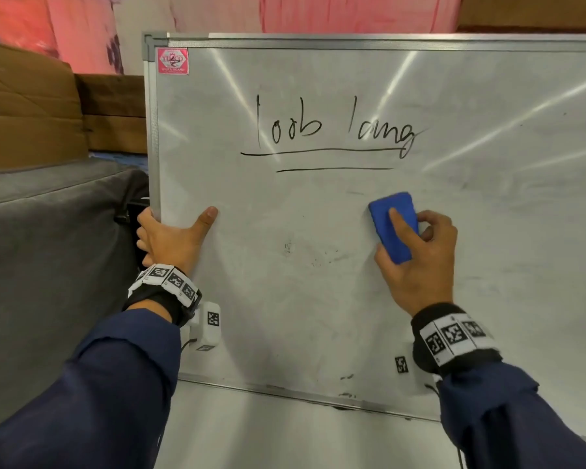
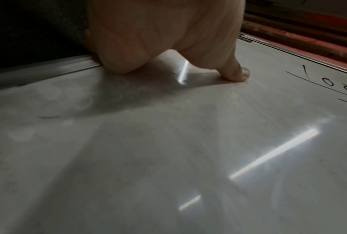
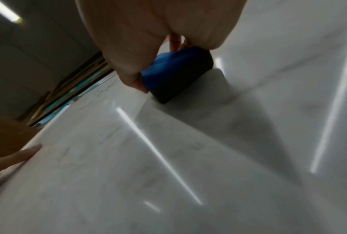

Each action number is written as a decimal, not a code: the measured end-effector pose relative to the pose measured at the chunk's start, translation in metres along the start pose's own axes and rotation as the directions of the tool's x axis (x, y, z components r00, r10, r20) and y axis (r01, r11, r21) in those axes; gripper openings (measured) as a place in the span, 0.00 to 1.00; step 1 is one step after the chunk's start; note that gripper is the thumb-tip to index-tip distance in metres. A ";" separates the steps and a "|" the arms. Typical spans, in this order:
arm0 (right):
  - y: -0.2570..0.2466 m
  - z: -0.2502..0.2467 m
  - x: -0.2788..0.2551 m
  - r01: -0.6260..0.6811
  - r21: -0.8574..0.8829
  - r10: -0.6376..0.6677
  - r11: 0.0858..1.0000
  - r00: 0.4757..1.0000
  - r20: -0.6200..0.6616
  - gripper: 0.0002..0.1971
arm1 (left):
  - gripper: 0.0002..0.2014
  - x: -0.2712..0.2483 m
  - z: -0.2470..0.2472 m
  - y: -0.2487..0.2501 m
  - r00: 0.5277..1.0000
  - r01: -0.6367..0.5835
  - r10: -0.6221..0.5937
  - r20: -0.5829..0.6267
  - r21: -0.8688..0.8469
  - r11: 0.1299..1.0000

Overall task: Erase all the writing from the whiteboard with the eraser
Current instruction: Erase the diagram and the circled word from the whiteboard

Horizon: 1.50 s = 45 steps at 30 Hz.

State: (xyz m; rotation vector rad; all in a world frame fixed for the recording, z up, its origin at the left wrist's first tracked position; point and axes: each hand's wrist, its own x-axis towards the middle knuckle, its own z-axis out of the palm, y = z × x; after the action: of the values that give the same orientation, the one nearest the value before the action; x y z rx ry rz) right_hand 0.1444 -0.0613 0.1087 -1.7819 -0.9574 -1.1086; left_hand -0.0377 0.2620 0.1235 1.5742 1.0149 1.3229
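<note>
Pink cloth and brown cardboard boxes (image 1: 31,106) back the scene, and up front leans the big silver-framed whiteboard (image 1: 487,231), black handwriting (image 1: 332,130) untouched above two underlines. Right hand (image 1: 420,262) is clamped round the blue block eraser (image 1: 391,228), flat to the board just below the words. Looks light, with a soft dark pad; gripping its sides suits. Left hand (image 1: 170,238) grips the frame edge, thumb on the slick face. No containers on show.
</note>
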 end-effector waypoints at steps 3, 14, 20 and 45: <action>-0.017 0.012 0.016 0.044 -0.016 -0.043 0.999 0.999 0.030 0.32 | 0.60 -0.001 0.001 0.000 1.000 -0.005 0.005 0.001 -0.008 1.000; -0.023 0.028 -0.022 0.038 0.034 -0.039 0.999 0.999 0.025 0.30 | 0.59 -0.002 0.000 -0.001 1.000 -0.013 0.012 -0.022 -0.028 1.000; -0.035 0.053 -0.079 0.183 0.018 -0.181 0.983 0.948 0.260 0.31 | 0.61 -0.003 0.001 -0.002 1.000 -0.017 0.016 -0.021 -0.040 0.999; -0.080 0.077 -0.088 0.029 0.092 -0.049 0.995 0.974 0.222 0.29 | 0.60 -0.004 -0.003 -0.004 0.999 -0.034 0.034 -0.006 -0.052 0.998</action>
State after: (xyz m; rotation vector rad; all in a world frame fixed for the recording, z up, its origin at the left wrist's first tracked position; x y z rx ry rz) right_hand 0.0681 0.0231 0.0239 -1.8490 -1.1620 -0.8872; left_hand -0.0414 0.2602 0.1186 1.5553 0.9530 1.3668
